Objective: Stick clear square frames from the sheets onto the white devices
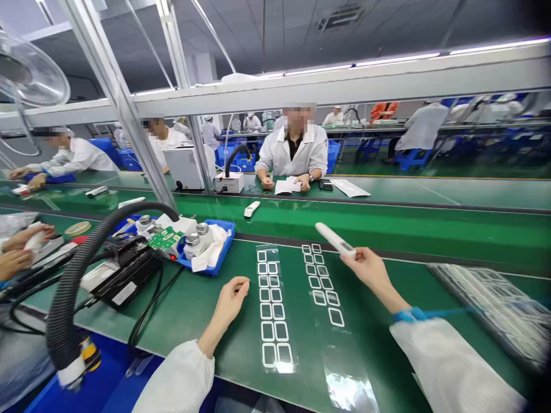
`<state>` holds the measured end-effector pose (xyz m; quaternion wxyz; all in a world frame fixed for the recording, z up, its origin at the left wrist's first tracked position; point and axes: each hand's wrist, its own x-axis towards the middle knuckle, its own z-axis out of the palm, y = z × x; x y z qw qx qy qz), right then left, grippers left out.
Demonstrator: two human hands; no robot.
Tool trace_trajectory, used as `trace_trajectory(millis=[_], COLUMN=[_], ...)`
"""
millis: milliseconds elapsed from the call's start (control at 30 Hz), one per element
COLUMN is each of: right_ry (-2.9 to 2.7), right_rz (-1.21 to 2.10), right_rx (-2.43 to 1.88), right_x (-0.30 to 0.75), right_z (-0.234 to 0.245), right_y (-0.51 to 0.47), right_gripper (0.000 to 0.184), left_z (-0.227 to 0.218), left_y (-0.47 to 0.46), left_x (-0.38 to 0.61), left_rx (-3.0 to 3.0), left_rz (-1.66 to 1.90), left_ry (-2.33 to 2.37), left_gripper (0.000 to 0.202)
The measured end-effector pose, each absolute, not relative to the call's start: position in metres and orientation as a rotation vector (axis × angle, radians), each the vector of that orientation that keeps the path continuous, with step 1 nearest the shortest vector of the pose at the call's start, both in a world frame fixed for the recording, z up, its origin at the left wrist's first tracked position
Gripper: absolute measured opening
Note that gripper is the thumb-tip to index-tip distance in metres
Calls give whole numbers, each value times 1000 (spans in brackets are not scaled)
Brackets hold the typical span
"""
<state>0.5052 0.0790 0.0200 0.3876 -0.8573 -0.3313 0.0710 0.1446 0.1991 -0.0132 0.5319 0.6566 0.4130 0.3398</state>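
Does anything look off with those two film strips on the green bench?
The right clear film strip looks odd: its near end has no white frames and glares as if lifting off the bench, unlike the left strip.

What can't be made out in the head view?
Tool in the right hand: display too small to read.
Film strip: glare blurs it; the bottom edge cuts it off.
Sheet: blurred; the right edge cuts it off.
Hands at far left: the left edge cuts off their owner.
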Motion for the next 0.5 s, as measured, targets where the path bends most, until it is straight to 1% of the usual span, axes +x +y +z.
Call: trace_trajectory(millis=[67,133,333,433,500], right_ry=[-648,-573,-663,-771,-830], right_rz=[71,5,-61,-115,-167], right_rx=[-2301,-2363,-2392,-2344,-2307], right_x=[549,577,603,602,597], right_z=[18,18,6,1,0], right_y=[94,102,108,83,46], right_gripper=[35,35,28,26,25], left_z=[-23,-28,-35,-40,-44], left_y=[209,213,215,218,220], left_x=[154,159,158,156,154], left_rx=[1644,1712,1882,1932,1940], left_rz=[848,880,877,846,816], left_ry=[1004,1020,1035,1100,1150], left_gripper=[44,41,43,48,53])
